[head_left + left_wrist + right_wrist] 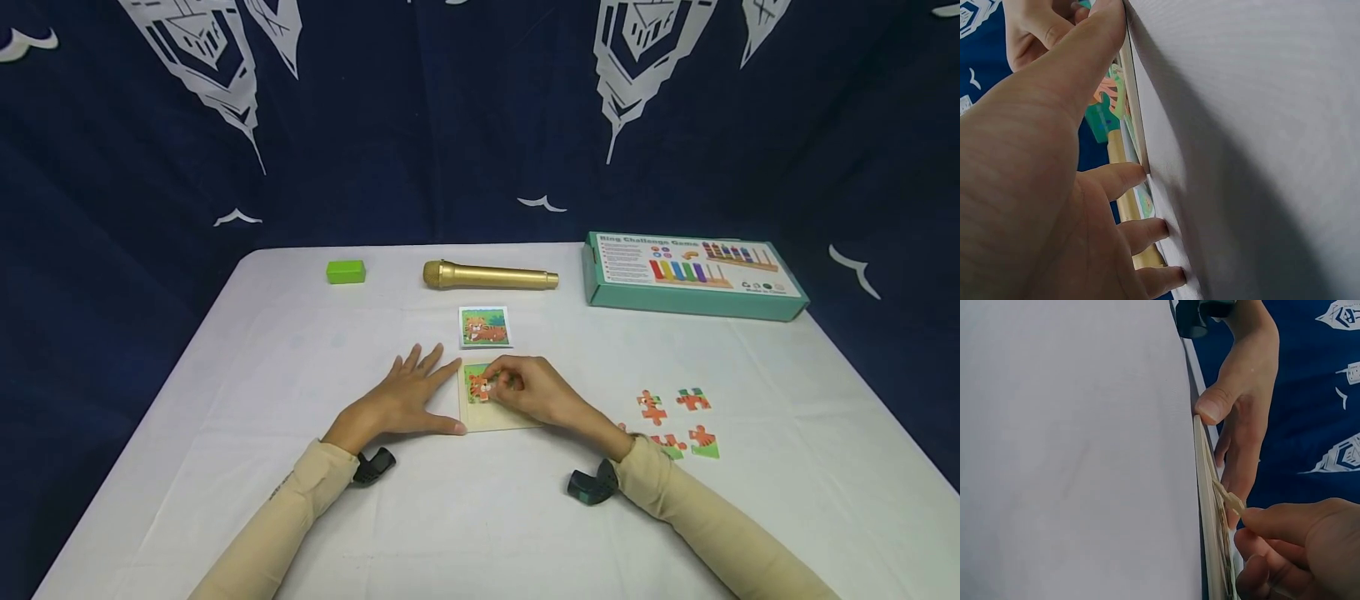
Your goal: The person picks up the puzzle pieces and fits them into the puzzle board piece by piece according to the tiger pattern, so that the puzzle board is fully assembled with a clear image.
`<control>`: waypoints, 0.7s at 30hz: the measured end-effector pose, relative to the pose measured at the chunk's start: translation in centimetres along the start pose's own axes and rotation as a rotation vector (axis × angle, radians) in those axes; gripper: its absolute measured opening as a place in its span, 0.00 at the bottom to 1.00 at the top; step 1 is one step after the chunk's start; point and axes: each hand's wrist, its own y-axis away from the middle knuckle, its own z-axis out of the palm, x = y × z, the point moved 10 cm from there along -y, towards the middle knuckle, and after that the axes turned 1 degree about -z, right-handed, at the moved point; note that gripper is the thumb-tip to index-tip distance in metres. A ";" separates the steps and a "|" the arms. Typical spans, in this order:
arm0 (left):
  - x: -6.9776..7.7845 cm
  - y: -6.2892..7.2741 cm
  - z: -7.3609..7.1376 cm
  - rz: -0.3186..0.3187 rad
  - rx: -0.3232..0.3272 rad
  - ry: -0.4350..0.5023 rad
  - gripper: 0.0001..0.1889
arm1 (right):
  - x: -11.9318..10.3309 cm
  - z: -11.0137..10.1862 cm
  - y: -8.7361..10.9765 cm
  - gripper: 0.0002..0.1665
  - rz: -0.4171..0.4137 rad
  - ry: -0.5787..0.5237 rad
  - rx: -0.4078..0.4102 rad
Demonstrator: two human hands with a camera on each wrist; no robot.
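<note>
A shallow wooden puzzle board [498,419] lies on the white table, with tiger puzzle pieces [474,377] in its upper left part. My left hand [408,402] is spread flat beside it, thumb and index fingertip at the board's left edge. Over the board, my right hand [536,390] pinches a puzzle piece [1233,501] between thumb and fingers. That piece is tilted, its lower end down at the board in the right wrist view. Just behind the board is a picture card [484,327] of a tiger on green.
Several loose puzzle pieces [705,442] lie to the right, some partly hidden by my right forearm. Along the back stand a green block [346,272], a gold microphone [491,276] and a teal Ring Challenge Game box [697,307]. A dark blue curtain [450,125] hangs behind the table.
</note>
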 end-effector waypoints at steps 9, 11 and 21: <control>-0.1 -0.1 0.0 0.002 0.003 0.001 0.55 | -0.8 0.0 -0.1 0.08 -0.035 0.120 0.017; -0.1 -0.1 0.0 0.001 0.003 0.001 0.55 | -1.0 -0.1 0.0 0.08 -0.046 0.143 0.023; -0.1 -0.1 0.0 0.006 0.003 -0.005 0.55 | -1.0 0.2 0.2 0.10 -0.050 0.238 0.017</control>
